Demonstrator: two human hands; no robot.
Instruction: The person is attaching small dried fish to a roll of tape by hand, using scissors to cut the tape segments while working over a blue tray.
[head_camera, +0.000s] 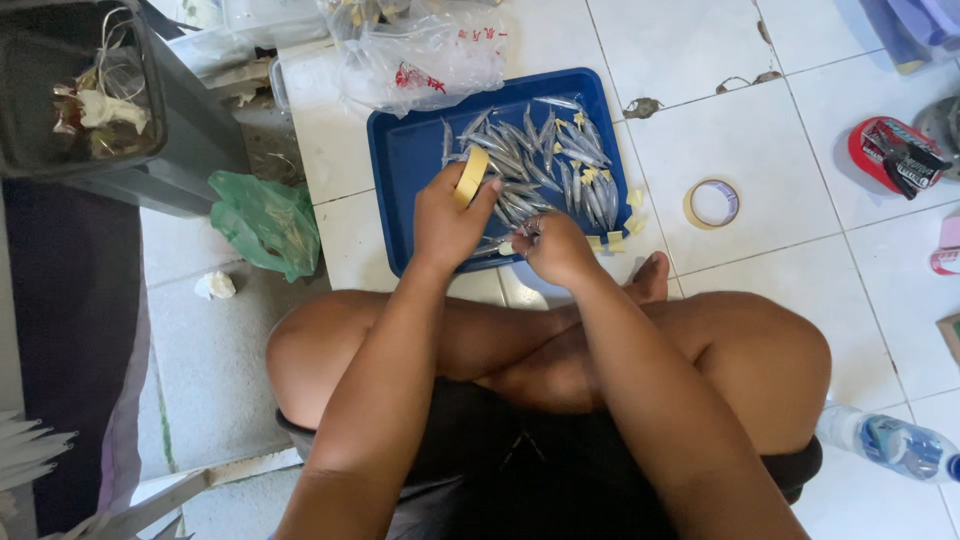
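A person sits cross-legged on a white tiled floor (740, 140), both bare forearms reaching forward over the knees to a blue plastic tray (400, 150) set on the tiles just ahead. At upper left stands a dark grey bin (180, 130) holding scraps of waste, with a crumpled green plastic bag (265, 222) lying at its foot beside the tray's left edge. A clear plastic bag (430, 55) with red print rests against the tray's far rim. Spread across the right half of the tray is a heap of small silvery slender pieces (545, 160), loosely fanned and overlapping, with short yellowish tape scraps (620, 235) scattered among them and along the tray's right edge. To the far right lies a red-and-black tool (895, 155), and at lower right a clear plastic bottle (890, 442) lies on its side by the knee. The left hand (448, 222) is closed around a roll of yellow masking tape (470, 175), held on edge over the tray's middle. The right hand (555, 248) is curled at the tray's near edge, fingertips pinching some of the silvery pieces, just beside the left hand. A second tape roll (711, 203) lies flat on the tiles, right of the tray.
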